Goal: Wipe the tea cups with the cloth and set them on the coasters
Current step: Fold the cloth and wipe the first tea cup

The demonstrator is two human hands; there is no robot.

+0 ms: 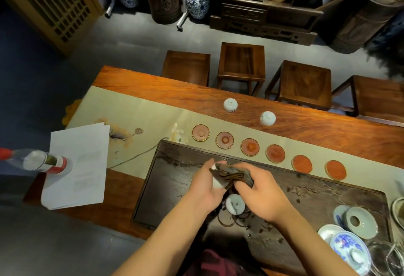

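Observation:
Over the dark tea tray (pixel 175 166) my left hand (pixel 205 190) holds a small white tea cup (pixel 216 183). My right hand (pixel 262 195) presses a dark brown cloth (pixel 234 176) against that cup. Another white cup (pixel 235 203) sits upside down on the tray just below my hands. Two more white cups (pixel 230 105) (pixel 267 118) stand upside down on the wooden table beyond the runner. Several round red coasters (pixel 200 132) (pixel 335 169) lie in a row on the beige runner, all bare.
A plastic bottle (pixel 41 161) and a stack of white papers (pixel 76 166) lie at the left. Blue-and-white lidded bowls and saucers (pixel 349 245) crowd the tray's right end. Several wooden stools (pixel 241 61) stand along the far side of the table.

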